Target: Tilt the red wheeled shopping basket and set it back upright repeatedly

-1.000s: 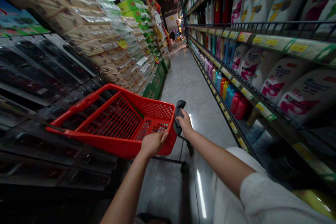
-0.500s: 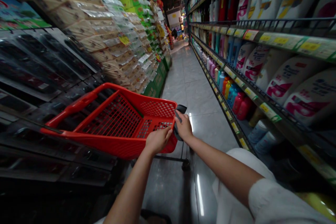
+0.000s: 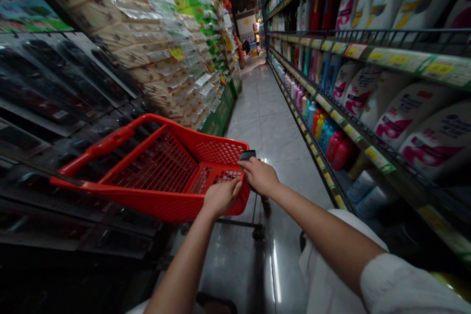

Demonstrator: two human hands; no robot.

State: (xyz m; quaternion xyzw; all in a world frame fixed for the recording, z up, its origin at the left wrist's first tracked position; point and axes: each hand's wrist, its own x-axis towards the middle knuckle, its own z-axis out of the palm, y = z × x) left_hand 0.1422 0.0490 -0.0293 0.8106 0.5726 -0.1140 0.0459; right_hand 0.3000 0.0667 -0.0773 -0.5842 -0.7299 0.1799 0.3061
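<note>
Red plastic shopping cart [image 3: 176, 206]: standing at left edge of grey tiled floor [image 3: 272, 132]
Long axis: running crosswise, handle [image 3: 106, 146] pointing left
Left hand [image 3: 221, 199]: gripping the cart's near-right corner
Right hand [image 3: 261, 176]: fingers touching small black piece [image 3: 248, 155]; cannot tell whether gripping
White plastic bottles [image 3: 405, 110]: bearing blurred, unreadable lettering

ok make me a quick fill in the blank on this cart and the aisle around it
1. The left hand touches a cart basket whose colour is ____.
2. Compared with the left hand, the right hand, its fingers on a small dark object, appears ____ (higher or lower) in the picture.
3. The stacked packages stand on the ____ side of the picture.
4. The nearest large bottles on the shelves are mainly ____ in colour.

Missing words: red; higher; left; white.
</note>
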